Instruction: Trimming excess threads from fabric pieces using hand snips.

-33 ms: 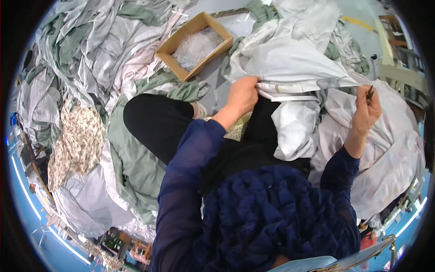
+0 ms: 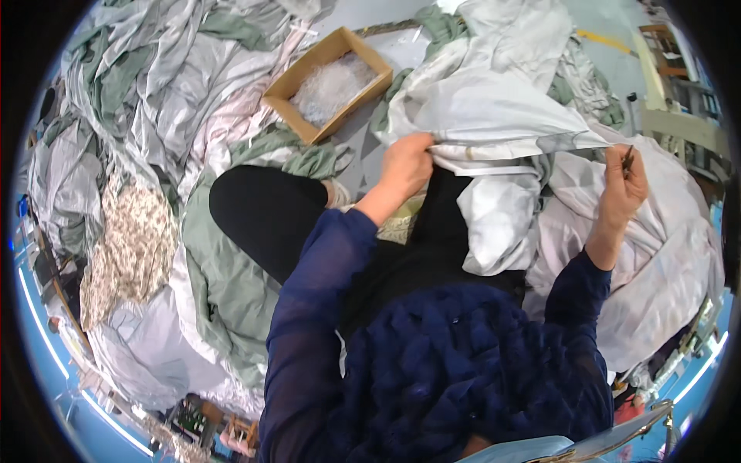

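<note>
My left hand grips the folded edge of a white cloth, which stretches across my lap toward the right. My right hand is raised at the cloth's far end. Its fingers pinch a small, thin dark tool next to the cloth's pointed corner. More of the white cloth hangs down between my hands over my black trousers. I wear dark blue sleeves and sit among heaps of fabric.
A cardboard box holding white shredded bits stands ahead on the left. Grey and white cloths pile up at the upper left. A green cloth and a floral cloth lie left. White fabric is heaped on the right.
</note>
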`<state>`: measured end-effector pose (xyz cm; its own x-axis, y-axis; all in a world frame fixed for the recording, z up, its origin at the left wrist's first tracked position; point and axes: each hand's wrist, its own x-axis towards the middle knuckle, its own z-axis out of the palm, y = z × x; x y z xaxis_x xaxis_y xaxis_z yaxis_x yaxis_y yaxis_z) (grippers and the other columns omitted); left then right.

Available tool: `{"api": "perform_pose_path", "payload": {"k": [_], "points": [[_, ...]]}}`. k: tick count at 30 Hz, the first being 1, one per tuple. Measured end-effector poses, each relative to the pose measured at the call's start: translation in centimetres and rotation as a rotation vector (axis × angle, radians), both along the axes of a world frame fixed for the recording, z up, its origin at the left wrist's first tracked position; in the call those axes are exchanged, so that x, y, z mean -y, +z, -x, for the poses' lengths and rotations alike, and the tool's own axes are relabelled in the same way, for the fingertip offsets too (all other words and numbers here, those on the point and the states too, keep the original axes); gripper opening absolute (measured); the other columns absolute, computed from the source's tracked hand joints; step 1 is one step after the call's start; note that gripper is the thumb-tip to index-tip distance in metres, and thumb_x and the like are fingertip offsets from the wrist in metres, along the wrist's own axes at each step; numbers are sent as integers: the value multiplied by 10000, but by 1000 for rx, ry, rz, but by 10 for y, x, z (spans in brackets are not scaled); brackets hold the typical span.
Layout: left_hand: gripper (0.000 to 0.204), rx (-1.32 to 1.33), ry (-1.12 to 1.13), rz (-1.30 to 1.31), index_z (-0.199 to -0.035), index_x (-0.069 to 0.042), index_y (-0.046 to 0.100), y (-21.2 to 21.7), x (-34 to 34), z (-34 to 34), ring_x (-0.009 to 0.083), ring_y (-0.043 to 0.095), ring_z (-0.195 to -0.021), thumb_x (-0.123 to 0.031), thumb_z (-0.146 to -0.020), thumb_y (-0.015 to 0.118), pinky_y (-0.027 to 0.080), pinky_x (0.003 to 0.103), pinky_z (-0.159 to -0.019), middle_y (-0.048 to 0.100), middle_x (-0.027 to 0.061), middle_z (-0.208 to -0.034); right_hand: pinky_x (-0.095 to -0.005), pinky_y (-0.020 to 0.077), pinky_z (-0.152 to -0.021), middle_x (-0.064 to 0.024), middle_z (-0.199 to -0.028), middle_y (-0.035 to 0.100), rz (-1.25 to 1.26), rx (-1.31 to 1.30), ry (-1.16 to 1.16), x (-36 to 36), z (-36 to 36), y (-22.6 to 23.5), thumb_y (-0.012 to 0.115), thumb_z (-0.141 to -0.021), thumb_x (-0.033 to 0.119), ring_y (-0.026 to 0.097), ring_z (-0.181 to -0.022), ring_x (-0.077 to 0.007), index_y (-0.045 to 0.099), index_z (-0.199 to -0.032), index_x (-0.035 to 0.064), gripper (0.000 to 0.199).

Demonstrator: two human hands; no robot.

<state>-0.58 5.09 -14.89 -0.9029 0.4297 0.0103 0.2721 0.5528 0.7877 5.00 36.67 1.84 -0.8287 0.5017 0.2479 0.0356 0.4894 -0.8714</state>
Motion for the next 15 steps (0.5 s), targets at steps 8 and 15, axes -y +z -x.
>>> {"api": "perform_pose_path", "payload": {"k": [8,15], "points": [[186,316,0,-480,-831,-3,605,84,30,22,151,523,-602,47,-768,437,438,295,-580,554,92,-638,-171,246,-562,102,-763,485,-69,-167,-7,-22,-6,32,683,-933,86,347,-638,8,652,-923,43,55],[592,-119,-147,-126,-1108,-70,593,139,9,13,305,670,-745,-413,-683,820,517,365,-636,656,125,-863,-171,224,-464,79,-768,567,152,-319,80,-9,25,78,635,-969,110,330,-529,23,646,-954,47,66]]}}
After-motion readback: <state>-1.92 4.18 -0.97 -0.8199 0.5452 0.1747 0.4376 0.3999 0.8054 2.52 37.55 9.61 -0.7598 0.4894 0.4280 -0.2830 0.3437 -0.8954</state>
